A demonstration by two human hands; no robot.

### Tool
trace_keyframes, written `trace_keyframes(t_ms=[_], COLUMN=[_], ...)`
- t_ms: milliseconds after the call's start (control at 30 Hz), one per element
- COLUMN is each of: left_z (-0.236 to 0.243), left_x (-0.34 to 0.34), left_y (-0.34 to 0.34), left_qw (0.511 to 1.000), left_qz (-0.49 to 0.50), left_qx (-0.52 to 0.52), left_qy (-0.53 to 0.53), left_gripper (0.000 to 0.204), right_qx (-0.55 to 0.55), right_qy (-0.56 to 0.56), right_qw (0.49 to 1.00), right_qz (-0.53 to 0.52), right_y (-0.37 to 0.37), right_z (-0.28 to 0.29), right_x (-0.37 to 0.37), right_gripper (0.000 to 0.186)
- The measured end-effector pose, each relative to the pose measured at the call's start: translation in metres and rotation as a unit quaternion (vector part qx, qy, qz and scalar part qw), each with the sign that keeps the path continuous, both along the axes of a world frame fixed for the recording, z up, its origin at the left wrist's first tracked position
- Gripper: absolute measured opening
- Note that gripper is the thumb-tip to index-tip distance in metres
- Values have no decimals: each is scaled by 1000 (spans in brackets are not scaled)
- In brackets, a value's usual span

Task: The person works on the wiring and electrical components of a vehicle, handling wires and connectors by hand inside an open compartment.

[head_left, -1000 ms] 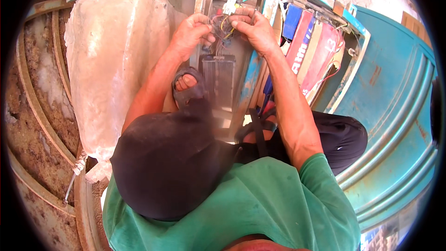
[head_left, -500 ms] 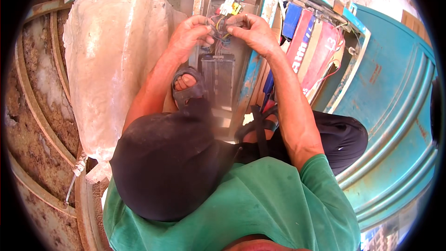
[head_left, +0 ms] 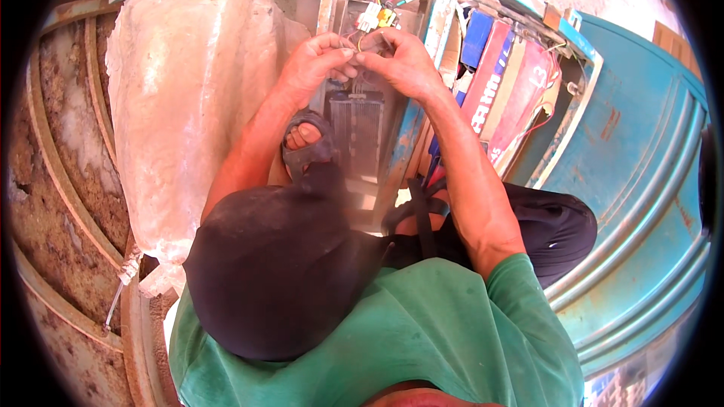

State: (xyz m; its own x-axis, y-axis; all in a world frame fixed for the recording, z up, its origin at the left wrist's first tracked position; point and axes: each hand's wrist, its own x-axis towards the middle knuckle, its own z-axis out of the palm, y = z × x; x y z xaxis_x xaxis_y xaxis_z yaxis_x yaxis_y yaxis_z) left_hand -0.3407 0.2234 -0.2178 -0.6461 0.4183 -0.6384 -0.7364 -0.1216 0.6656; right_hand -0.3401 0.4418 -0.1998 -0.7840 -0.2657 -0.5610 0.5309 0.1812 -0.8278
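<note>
My left hand point(head_left: 318, 68) and my right hand point(head_left: 401, 64) meet fingertip to fingertip over an open metal frame bay. Both are pinched closed on thin wires point(head_left: 361, 43), one of them yellow; the exact spot gripped is partly hidden by my fingers. Just beyond the fingertips hang a white plug connector point(head_left: 369, 18) and a yellow connector point(head_left: 386, 17), with coloured wires running up from them. Below my hands stands a grey finned metal box point(head_left: 357, 130), with wires entering its top.
A large pale, wrinkled moulded piece point(head_left: 192, 105) stands at left beside rusty curved ribs point(head_left: 53, 147). Right of the blue frame post point(head_left: 445, 0) sit red and blue cartons point(head_left: 501, 79). A turquoise panel point(head_left: 618, 166) fills the far right. My sandalled foot point(head_left: 305, 136) is beside the finned box.
My hands have come closer together and slightly lower, the fingertips now meeting. The dark tangle of wires that showed between them is now mostly covered by my fingers.
</note>
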Motion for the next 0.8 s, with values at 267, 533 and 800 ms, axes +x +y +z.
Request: trace_keyframes(t_ms=[267,533,800], left_z=[-11,-7,-3], left_x=[0,3,4], left_y=[1,8,-4], left_qw=[1000,999,999], left_qz=[18,-11,7], left_qx=[-23,-18,-35], left_qy=[-12,-33,-19], left_gripper=[21,17,17], right_qx=[49,140,175], right_qy=[13,36,27], right_qw=[999,983,978], right_qz=[2,110,108], right_y=[37,56,44], right_z=[10,9,17], right_x=[-15,-8,-8], right_gripper=[21,23,29])
